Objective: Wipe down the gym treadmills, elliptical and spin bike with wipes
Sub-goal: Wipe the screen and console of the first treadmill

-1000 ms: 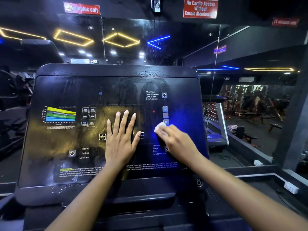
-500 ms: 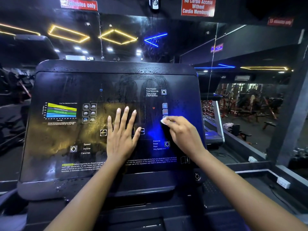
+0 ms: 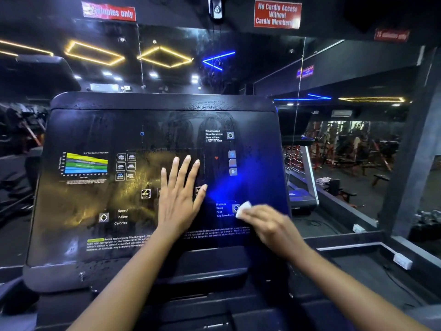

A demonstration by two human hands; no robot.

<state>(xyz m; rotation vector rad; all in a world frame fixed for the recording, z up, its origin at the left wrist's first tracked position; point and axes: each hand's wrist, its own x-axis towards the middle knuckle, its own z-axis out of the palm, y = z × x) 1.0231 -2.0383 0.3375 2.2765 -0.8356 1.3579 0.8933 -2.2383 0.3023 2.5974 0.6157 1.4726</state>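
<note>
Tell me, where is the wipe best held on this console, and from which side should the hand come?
Hold the wipe by its near, lower-right part, coming from the lower right, as the right hand does now. It is a small soft wad lying flat on the tilted console, so pressing from on top holds it and leaves its far corner free.

The treadmill console (image 3: 167,125) is a wide, dark, glossy panel tilted back, printed with a coloured heart-rate chart at its left, small square keys, and white labels such as Speed, Incline and Calories. Its surface is streaked and beaded with moisture. The wipe (image 3: 244,208) is small, white and bunched, pressed against the panel's lower right beside the Distance and Pace labels, mostly covered by the fingers of the right hand (image 3: 269,225) holding it
</note>
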